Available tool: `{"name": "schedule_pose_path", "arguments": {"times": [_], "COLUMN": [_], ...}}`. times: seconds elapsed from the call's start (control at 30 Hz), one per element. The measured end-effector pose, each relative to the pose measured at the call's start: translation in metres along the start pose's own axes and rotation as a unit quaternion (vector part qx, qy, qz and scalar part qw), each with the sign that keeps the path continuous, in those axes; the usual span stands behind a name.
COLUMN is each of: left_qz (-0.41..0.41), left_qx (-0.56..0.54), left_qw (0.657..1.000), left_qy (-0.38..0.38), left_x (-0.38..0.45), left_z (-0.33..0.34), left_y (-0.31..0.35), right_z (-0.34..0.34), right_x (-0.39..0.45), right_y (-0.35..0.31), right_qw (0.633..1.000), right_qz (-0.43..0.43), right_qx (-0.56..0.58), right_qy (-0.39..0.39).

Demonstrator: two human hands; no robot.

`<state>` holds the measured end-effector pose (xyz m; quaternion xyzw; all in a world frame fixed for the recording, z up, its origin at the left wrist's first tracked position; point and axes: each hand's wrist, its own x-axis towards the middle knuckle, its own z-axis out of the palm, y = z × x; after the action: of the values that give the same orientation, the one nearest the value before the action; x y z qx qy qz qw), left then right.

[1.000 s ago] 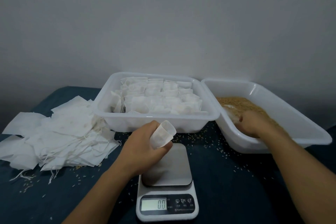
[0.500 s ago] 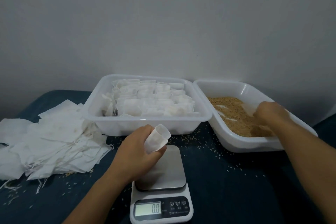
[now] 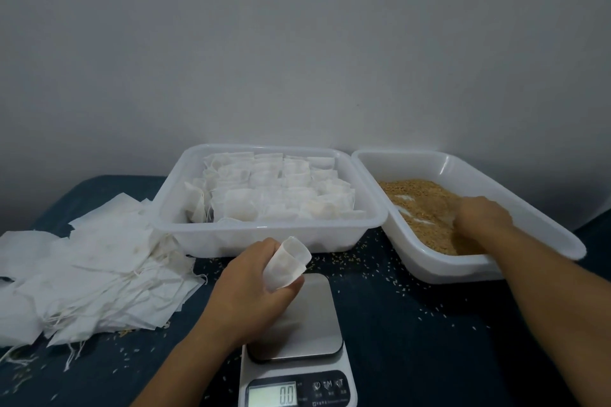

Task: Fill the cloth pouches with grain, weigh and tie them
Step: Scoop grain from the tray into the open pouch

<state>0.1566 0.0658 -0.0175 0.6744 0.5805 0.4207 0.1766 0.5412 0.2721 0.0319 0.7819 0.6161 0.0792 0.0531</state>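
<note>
The left hand (image 3: 253, 284) gripped an empty cloth pouch (image 3: 287, 264), fingers and thumb curled round its lower half so that the open mouth stood above the knuckles, tilted away from the person. Hand and pouch were held over the far left part of the scale (image 3: 297, 340), above its steel plate; whether the hand touched the plate could not be told. The scale's display (image 3: 272, 395) read 0.0.

The right hand (image 3: 481, 216) lay down in the grain (image 3: 426, 208) inside the grain tray (image 3: 496, 269), which stood behind and to the right of the scale. Its fingers were sunk in the grain and hidden, so whether they were spread or closed on a handful could not be told.

Directly behind the scale stood a second white tray (image 3: 264, 241), packed with filled pouches (image 3: 274, 195) set in rows; its right rim met the grain tray's left rim. To the left of the scale lay a loose heap of flat empty pouches (image 3: 89, 274) with trailing strings. Stray grains (image 3: 357, 261) dotted the dark blue cloth (image 3: 429, 357) between the scale and both trays.
</note>
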Motion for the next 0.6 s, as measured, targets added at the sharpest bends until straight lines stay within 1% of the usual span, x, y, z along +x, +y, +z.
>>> {"name": "schedule_pose_path", "arguments": {"times": [0.17, 0.33, 0.4, 0.53, 0.6], "left_qz": [0.009, 0.011, 0.01, 0.009, -0.001], "left_qx": [-0.014, -0.017, -0.02, -0.043, -0.071], "left_qw": [1.0, 1.0, 1.0, 0.999, 0.997], "left_qy": [0.003, 0.005, 0.009, 0.01, 0.008], "left_x": [0.0, -0.001, -0.001, 0.0, 0.001], "left_z": [-0.002, -0.001, -0.001, -0.001, -0.001], "left_y": [0.0, 0.0, 0.0, -0.002, -0.003], "right_z": [-0.008, -0.015, -0.015, -0.013, -0.009], "right_x": [0.009, 0.011, 0.014, 0.015, 0.016], "right_y": [-0.031, -0.06, -0.071, -0.084, -0.085], "right_qw": [0.995, 0.988, 0.985, 0.98, 0.966], "right_qz": [-0.075, -0.129, -0.137, -0.12, -0.108], "right_qx": [0.034, 0.054, 0.075, 0.133, 0.213], "right_qy": [-0.048, -0.063, -0.07, -0.085, -0.101]}}
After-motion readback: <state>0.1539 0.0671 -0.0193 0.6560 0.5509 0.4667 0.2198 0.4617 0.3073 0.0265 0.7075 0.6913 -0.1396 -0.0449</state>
